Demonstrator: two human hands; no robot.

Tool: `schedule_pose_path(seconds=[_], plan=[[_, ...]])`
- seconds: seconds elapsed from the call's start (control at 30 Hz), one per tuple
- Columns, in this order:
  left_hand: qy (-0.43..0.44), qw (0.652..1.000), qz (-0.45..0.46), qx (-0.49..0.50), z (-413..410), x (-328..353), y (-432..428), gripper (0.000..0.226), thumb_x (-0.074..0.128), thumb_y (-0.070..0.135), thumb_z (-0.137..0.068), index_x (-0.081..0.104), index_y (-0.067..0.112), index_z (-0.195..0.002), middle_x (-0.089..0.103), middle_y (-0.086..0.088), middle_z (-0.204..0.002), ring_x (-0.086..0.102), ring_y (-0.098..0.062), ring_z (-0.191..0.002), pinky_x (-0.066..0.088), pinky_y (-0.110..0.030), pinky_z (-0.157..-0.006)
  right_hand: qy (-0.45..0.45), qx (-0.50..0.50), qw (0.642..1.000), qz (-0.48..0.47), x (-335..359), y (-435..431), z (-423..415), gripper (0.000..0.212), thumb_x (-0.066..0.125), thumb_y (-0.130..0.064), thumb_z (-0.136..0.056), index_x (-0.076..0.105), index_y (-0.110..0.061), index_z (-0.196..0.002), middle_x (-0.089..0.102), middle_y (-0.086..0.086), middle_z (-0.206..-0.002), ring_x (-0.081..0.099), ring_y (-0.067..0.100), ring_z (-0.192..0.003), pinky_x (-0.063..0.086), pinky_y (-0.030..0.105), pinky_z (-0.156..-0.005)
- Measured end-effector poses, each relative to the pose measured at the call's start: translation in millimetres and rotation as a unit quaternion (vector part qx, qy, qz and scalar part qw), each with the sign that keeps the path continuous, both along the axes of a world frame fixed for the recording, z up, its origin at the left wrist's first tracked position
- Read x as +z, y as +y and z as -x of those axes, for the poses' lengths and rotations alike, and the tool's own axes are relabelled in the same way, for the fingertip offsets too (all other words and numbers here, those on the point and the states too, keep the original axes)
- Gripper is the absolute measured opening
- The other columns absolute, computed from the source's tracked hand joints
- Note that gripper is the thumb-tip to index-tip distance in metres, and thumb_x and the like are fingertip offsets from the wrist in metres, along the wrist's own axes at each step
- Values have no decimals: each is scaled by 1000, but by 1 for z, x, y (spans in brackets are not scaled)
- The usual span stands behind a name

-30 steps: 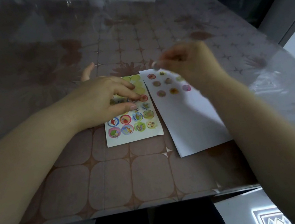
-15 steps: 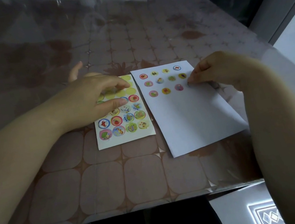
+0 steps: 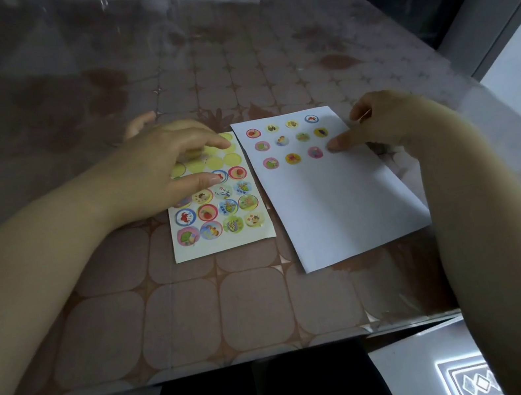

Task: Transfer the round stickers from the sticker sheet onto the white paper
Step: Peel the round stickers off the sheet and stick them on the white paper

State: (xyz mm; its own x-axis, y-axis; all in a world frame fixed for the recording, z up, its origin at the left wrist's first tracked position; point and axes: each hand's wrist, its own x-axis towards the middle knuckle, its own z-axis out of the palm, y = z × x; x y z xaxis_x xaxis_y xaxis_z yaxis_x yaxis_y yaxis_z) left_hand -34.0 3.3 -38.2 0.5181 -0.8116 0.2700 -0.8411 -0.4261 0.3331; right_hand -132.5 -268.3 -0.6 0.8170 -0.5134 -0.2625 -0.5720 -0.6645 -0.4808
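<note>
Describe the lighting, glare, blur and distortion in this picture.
Head view: dim and underexposed; pale glare washes the far half of the glossy brown tiled table; the white paper sheet stands out bright; the left hand on the colourful round-sticker sheet and the right hand look slightly soft-edged; the wide-angle lens bows the table's edges.
</note>
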Motion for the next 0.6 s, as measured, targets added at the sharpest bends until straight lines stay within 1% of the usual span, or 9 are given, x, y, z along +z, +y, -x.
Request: schedule_pose_path(seconds=[0.07,0.13,0.2,0.27,0.3,0.37,0.47,0.53,0.6], plan=[[2,1000,9,4,-2,1,2,51,51,51,-71,55,34,-119,46,20,-118,32,15,-110,-1,-27,-106,-22,-6,999,-32,-2,1,1,40,80,-37,-65,54,-21,-92,57,-4,-79,54,14,-67,46,27,-62],[0,1000,9,10,-4,4,7,53,50,55,-70,54,35,-119,47,21,-117,34,11,-112,1,-30,-107,-70,-5,997,-43,-2,3,1,23,76,-34,-71,57,-23,-80,56,-5,-76,51,13,-66,41,24,-59],[5,1000,2,13,-6,8,11,51,50,54,-71,54,37,-118,48,24,-115,38,6,-114,2,-32,-108,-139,5,990,-28,1,10,1,14,71,-29,-77,58,-24,-74,53,-6,-71,46,8,-63,38,18,-56],[16,1000,-3,9,-11,12,17,44,50,50,-72,54,41,-114,52,26,-114,43,2,-116,3,-31,-108,-192,49,980,-28,7,25,0,8,67,-25,-80,60,-23,-78,54,-6,-71,45,4,-60,37,9,-50],[22,1000,-5,9,-13,13,21,41,49,51,-72,54,42,-112,53,26,-114,45,0,-117,3,-32,-108,-193,84,977,-31,11,35,0,6,67,-25,-81,61,-23,-80,56,-7,-72,47,4,-60,36,6,-48],[27,999,-10,19,-19,17,29,41,46,55,-71,58,42,-109,57,21,-113,46,-3,-117,6,-35,-109,-149,180,972,-21,19,56,-2,6,66,-29,-82,61,-27,-85,60,-9,-78,53,5,-63,41,9,-49],[27,999,-29,25,-24,22,37,51,43,63,-67,63,38,-108,58,18,-109,48,-3,-112,15,-27,-102,-67,320,945,15,29,88,-6,16,66,-35,-81,63,-31,-96,59,-14,-86,57,4,-72,46,16,-62],[44,998,-45,23,-25,24,38,52,52,67,-67,63,37,-109,55,24,-101,49,-1,-105,26,-22,-93,-42,375,923,71,27,108,-10,20,65,-34,-82,62,-31,-102,56,-13,-90,53,2,-76,41,16,-66],[73,995,-61,39,-26,22,39,58,59,70,-62,60,40,-111,56,24,-104,48,0,-104,33,-24,-90,-40,397,911,107,20,125,-16,25,64,-30,-84,61,-29,-108,54,-9,-96,51,8,-79,40,21,-64]])
